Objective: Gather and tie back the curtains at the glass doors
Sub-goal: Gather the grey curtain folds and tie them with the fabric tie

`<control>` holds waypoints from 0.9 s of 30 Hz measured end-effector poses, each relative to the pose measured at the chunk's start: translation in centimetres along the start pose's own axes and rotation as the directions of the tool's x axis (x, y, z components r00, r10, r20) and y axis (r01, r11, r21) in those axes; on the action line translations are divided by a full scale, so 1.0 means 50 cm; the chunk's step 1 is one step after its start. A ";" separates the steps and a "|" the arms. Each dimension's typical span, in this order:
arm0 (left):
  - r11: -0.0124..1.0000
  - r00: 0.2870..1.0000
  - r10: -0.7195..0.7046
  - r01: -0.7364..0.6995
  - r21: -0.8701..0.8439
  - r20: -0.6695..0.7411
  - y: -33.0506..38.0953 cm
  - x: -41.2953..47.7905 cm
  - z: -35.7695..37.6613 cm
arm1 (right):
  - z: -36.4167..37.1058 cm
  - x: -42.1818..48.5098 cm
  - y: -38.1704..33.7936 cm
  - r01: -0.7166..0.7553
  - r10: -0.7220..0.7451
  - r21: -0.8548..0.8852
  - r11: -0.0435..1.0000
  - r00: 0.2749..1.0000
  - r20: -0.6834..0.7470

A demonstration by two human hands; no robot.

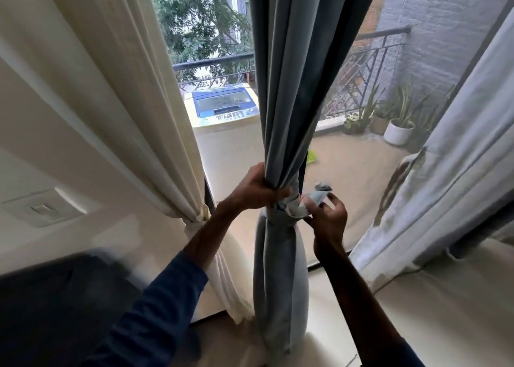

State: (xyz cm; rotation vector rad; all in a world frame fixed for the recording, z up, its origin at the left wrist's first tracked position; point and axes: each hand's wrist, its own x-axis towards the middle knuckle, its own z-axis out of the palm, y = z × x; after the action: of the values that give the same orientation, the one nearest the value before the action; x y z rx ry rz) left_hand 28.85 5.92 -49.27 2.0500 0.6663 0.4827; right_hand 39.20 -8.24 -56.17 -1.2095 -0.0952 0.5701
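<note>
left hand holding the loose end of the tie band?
No: the left hand grips the gathered grey curtain, while the right hand pinches the loose end of the tie band.

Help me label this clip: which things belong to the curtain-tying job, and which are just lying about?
Job: grey curtain, its tie band, left hand gripping the curtain, right hand pinching the band's end, cream curtain, pale curtain at right.
Lying about: washing machine, potted plants, balcony railing, wall switch.
</note>
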 end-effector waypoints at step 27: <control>0.986 0.962 0.159 -0.146 -0.075 0.224 -0.030 0.070 -0.021 | 0.017 0.023 -0.084 0.906 -0.644 -0.388 0.168 0.399 0.653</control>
State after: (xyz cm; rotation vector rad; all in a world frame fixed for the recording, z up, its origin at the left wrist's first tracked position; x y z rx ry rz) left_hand 30.57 9.42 -49.73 2.0715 0.3542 0.3413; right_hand 41.39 -7.95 -52.31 -1.5656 -1.3546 -0.3182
